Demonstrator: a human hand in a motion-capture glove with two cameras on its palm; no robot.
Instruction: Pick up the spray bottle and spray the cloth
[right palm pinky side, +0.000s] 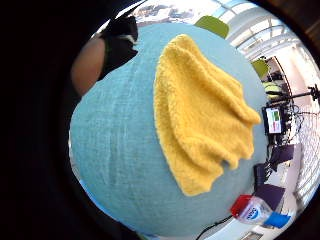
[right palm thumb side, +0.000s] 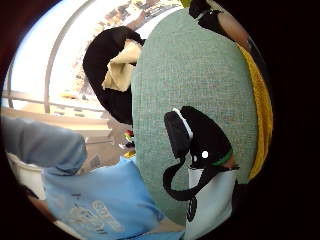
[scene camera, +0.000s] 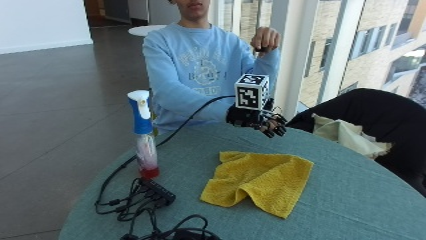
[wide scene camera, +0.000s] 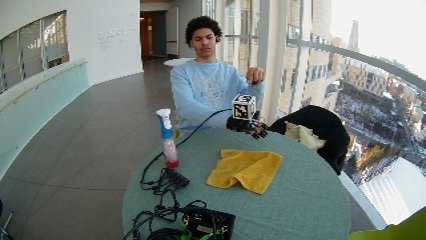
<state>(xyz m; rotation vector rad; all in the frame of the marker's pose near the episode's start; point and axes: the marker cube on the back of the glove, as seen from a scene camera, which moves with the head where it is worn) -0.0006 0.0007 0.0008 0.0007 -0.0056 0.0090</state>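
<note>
Hovering empty, fingers loosely curled, the gloved right hand (scene camera: 258, 119) has grasped nothing — next, reach across the worktop (scene camera: 346, 195) past the yellow cloth (scene camera: 259, 181) to the spray bottle (scene camera: 142, 134).

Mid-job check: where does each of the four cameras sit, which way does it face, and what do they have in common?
Little finger palm view: looks down on the yellow cloth and the table; no fingers show.
Thumb palm view: faces the table's near edge and the person's sleeve; glove straps show.
Outside view: across the table, facing the person; gloved right hand hovers, spray bottle upright.
Wide outside view: same side, further back.
All four show the cloth.
</note>
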